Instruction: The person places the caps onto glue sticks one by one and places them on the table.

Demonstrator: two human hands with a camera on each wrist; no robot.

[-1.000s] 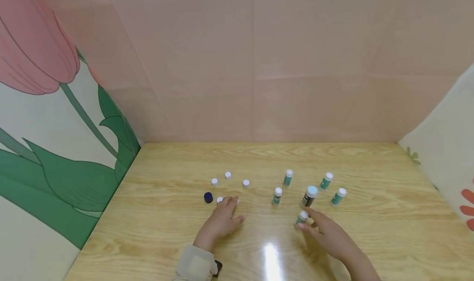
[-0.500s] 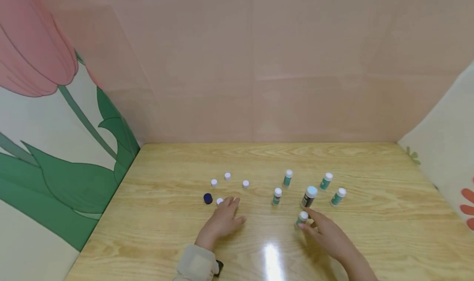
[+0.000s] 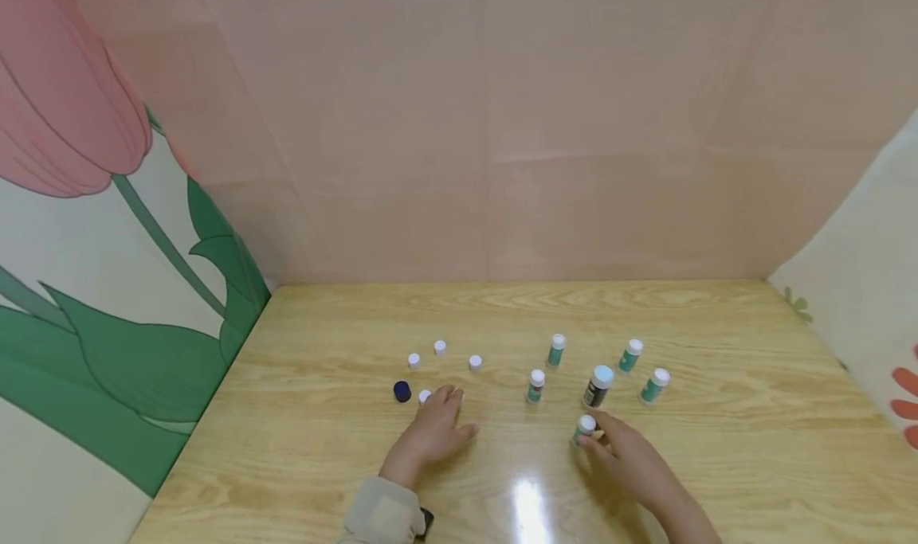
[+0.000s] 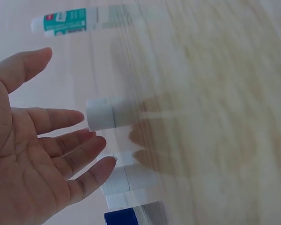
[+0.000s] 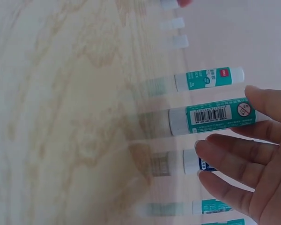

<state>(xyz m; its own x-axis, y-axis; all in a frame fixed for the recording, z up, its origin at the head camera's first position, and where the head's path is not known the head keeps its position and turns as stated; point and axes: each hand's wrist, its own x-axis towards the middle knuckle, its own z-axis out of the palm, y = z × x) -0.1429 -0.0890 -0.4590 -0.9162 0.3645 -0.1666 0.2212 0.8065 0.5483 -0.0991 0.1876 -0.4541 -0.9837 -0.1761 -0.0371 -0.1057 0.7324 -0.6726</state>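
Observation:
My left hand [image 3: 429, 434] hovers low over the small white caps with fingers spread and relaxed. In the left wrist view, its index fingertip is right at one white cap [image 4: 100, 116], and the other fingers overlap another white cap [image 4: 116, 179]. A dark blue cap [image 3: 402, 391] lies left of that hand. My right hand [image 3: 634, 458] pinches a green-and-white glue stick [image 5: 210, 116] near its top between thumb and index finger. This stick stands upright on the table, its barcode label facing the right wrist camera. Just behind it stands a larger black glue stick [image 3: 596, 389] with a pale top.
More green glue sticks stand upright around the black one, including one at the left [image 3: 535, 386] and one at the right [image 3: 654, 386]. Further white caps lie behind my left hand, one at the back [image 3: 440, 347]. A pink backdrop [image 3: 488, 130] rises behind the wooden table [image 3: 287, 448].
The head view has tilted slightly, so everything sits a little lower. Both hands stay nearly in place, the left at the caps and the right at the same glue stick.

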